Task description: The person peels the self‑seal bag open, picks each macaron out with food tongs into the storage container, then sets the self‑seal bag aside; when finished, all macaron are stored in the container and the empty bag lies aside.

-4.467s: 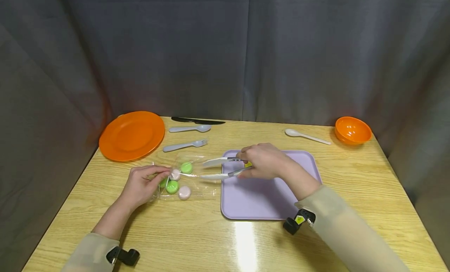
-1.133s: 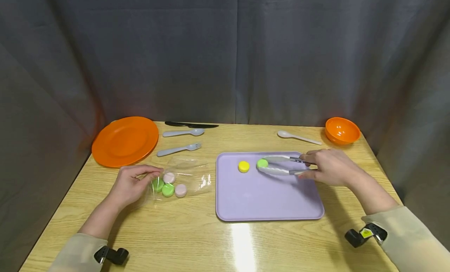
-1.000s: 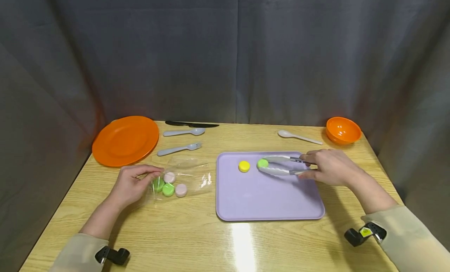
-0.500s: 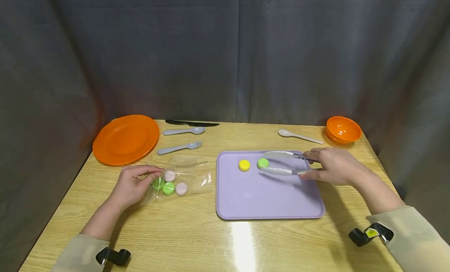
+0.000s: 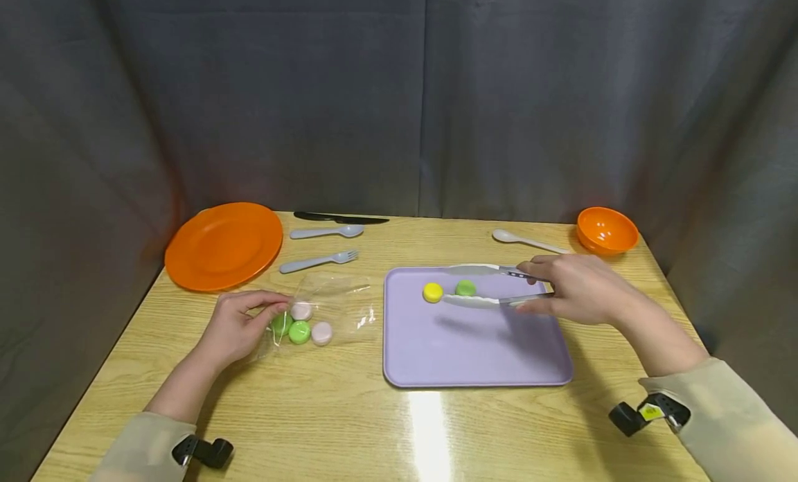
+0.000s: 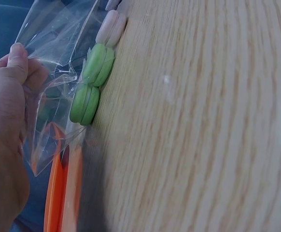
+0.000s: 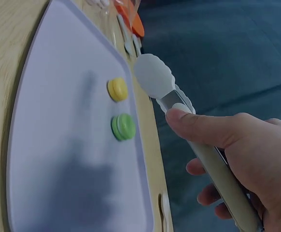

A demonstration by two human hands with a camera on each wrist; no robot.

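My left hand pinches the edge of a clear plastic bag lying left of the tray. Inside it are green macarons and pale pink macarons. My right hand grips a pair of tongs with white scalloped heads. The tongs' arms are spread, with nothing between them, and hover above the lilac tray. On that tray a yellow macaron and a green macaron lie side by side, apart from each other.
An orange plate stands at the back left. Beside it lie a black knife, a grey spoon and a grey fork. A pale spoon and an orange bowl are at the back right.
The tongs came from over the bag to the tray and released the green macaron there. They have since spread, lifted and shifted slightly left. My left hand keeps hold of the bag.
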